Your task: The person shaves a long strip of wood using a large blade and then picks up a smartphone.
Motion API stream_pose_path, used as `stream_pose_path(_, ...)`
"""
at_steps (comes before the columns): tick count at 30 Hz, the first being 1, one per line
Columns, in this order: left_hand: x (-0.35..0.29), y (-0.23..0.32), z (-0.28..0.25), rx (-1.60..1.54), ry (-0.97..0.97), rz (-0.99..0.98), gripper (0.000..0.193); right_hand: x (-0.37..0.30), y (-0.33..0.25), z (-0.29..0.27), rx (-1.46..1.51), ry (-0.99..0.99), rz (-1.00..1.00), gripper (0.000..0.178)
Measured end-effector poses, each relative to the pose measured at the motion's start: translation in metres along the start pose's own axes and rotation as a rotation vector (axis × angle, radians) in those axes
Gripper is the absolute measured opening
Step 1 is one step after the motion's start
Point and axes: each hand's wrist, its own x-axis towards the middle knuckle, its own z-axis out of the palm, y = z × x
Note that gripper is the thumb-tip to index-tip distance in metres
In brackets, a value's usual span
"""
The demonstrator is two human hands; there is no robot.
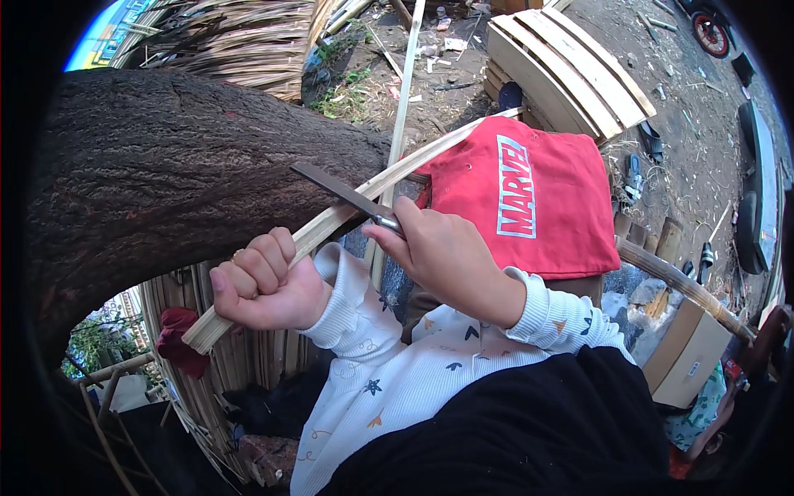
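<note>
My left hand (269, 285) is closed round the near end of a pale split-bamboo strip (413, 162). The strip slants up and away to the right, its far end by the edge of a red cloth (463, 186) spread over my lap. In my right hand (451, 256) is a knife (335, 187), gripped by its handle. Its dark blade crosses the top of the strip, just beyond my left fist, and points to the upper left. A second long thin strip (404, 91) runs away from me beneath the held one.
A thick tree trunk (190, 157) leans close on the left, with dried thatch (240, 50) behind it. Stacked planks (571, 70) lie ahead to the right. A bamboo pole (682, 283) and a cardboard box (691, 351) are at my right. Sandals (633, 178) and litter dot the dirt ground.
</note>
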Motion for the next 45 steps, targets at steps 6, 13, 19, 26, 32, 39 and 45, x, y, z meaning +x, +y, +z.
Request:
stream_pose_path(6, -0.005, 0.002, 0.008, -0.016, -0.06, 0.011, 0.044, 0.004, 0.02, 0.005, -0.008, 0.035, -0.018, 0.035)
stream_pose_path(13, -0.001, 0.001, 0.001, -0.012, -0.052, 0.0, 0.044, 0.003, 0.0, -0.006, 0.0, -0.051, -0.004, 0.035)
stream_pose_path(19, -0.003, 0.002, 0.0, -0.025, -0.14, 0.009, 0.044, 0.017, 0.05, 0.012, -0.089, 0.066, 0.135, 0.038)
stream_pose_path(26, -0.003, -0.001, 0.003, 0.011, -0.101, 0.034, 0.043, 0.01, 0.022, -0.002, 0.086, -0.02, -0.009, 0.037)
stream_pose_path(32, -0.005, 0.003, 0.003, 0.001, -0.063, -0.007, 0.045, 0.002, 0.033, 0.015, 0.062, 0.023, 0.013, 0.036)
stream_pose_path(39, -0.005, 0.002, -0.007, -0.045, -0.089, -0.016, 0.043, -0.001, 0.025, 0.024, -0.11, 0.146, 0.008, 0.039)
stream_pose_path(45, -0.011, 0.003, -0.004, -0.057, -0.126, -0.003, 0.042, 0.004, 0.053, 0.027, -0.262, 0.159, 0.163, 0.041)
